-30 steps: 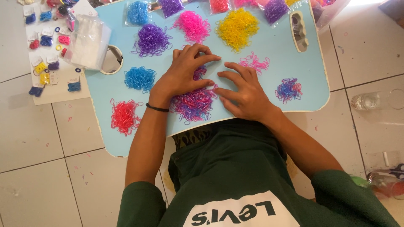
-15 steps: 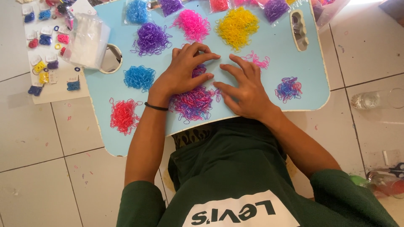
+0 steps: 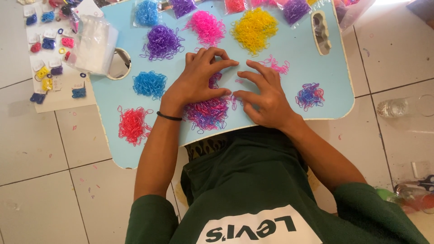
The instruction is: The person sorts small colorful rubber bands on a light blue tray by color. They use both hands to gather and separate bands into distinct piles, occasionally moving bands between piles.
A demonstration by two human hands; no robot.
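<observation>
Purple-pink bands [image 3: 209, 112] under L hand [image 3: 196, 81]

Pale blue surface [image 3: 289, 54] set over a tiled floor [image 3: 45, 180]. Scattered across it: heaps of small loops in yellow [image 3: 254, 29], pink [image 3: 208, 27], purple [image 3: 162, 42], blue [image 3: 149, 84], red [image 3: 133, 125], plus a mixed pile [image 3: 209, 113].

Landmark: mixed pile [image 3: 209, 113] on blue board [image 3: 289, 54].
- Left hand [image 3: 196, 81] rests on pile, right hand [image 3: 264, 97] just right of it; narrow gap between hands.
- Left of pile: red pile [image 3: 133, 125], blue pile [image 3: 150, 84] block.
- Above: purple pile [image 3: 162, 43], pink pile [image 3: 209, 27], yellow pile [image 3: 254, 29] close together.
- Far right: small mixed pile [image 3: 310, 96]; bare board around it, passable.
- Grey tool [image 3: 320, 31] at upper right.
</observation>
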